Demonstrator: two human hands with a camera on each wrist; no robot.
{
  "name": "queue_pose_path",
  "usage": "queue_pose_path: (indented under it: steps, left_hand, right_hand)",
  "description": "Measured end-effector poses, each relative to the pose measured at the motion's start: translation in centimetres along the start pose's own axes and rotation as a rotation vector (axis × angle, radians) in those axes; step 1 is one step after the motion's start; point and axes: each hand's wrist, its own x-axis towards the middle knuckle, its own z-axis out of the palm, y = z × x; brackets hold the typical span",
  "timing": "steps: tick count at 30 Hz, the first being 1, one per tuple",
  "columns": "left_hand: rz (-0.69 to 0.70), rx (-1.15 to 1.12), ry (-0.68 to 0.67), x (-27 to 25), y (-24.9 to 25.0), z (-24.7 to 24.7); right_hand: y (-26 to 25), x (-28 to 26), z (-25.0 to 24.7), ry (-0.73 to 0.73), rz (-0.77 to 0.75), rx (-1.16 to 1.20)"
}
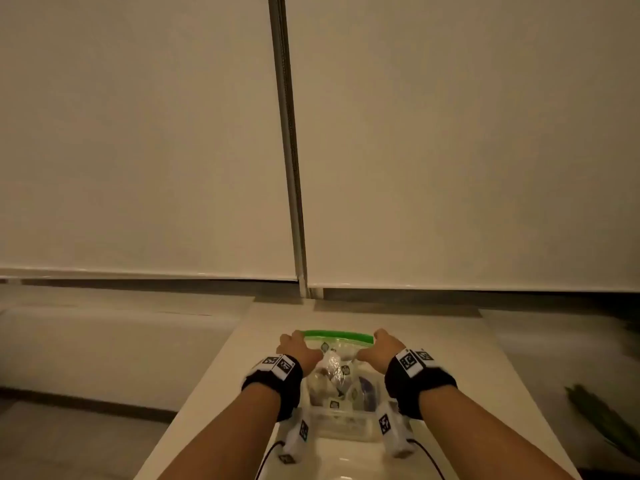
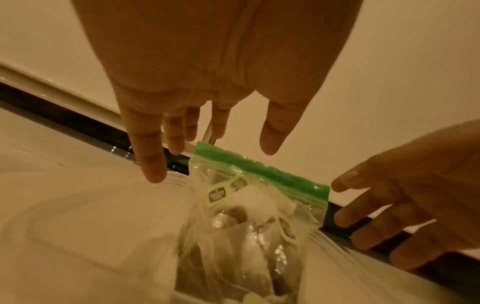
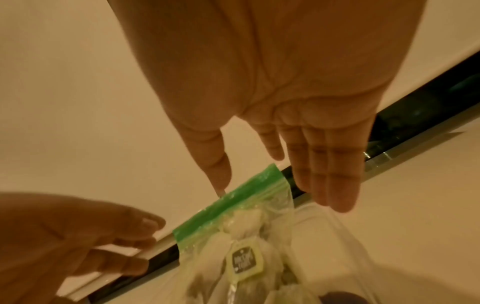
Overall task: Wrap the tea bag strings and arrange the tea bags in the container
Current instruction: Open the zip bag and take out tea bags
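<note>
— What surrounds you at the counter [image 1: 214, 368]?

— Pale roller blinds [image 1: 138, 133] fill the wall ahead, a metal post [image 1: 289, 150] dividing them. Dark green leaves [image 1: 602, 417] lie far off to my right. Nothing stands between my hands and the zip bag [image 1: 337, 362].

— Which way does the bag lie?

— Its green zip strip [image 2: 259, 166] runs side to side at the far end, the body stretching back toward me. It lies on a clear plastic container [image 1: 341, 424] on the counter.

— And its make?

— Thin, crinkled, see-through film, with tea bags [image 2: 249, 209] and their paper tags [image 3: 245, 261] heaped inside.

— Your grip?

— My left hand [image 1: 298, 348] and right hand [image 1: 382, 348] flank the strip's two ends, fingers spread and straight. From the wrist views neither closes on the bag; whether fingertips touch it, I cannot tell.
</note>
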Motion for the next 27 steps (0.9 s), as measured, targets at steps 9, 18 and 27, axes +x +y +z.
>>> queue_pose_path:
  steps: [9, 18, 27]
  left_hand:
    - [0.013, -0.122, -0.035, 2.9, -0.1, 1.1]
    - [0.16, 0.152, 0.071, 0.6, 0.0, 1.5]
    - [0.46, 0.289, 0.16, -5.3, 0.0, -5.8]
  right_hand:
    - [-1.0, 3.6, 2.9, 0.129, -0.013, -0.071]
    - [-0.7, 1.7, 2.9, 0.127, -0.25, 0.169]
    - [-5.0, -5.2, 0.5, 0.206, -0.554, 0.253]
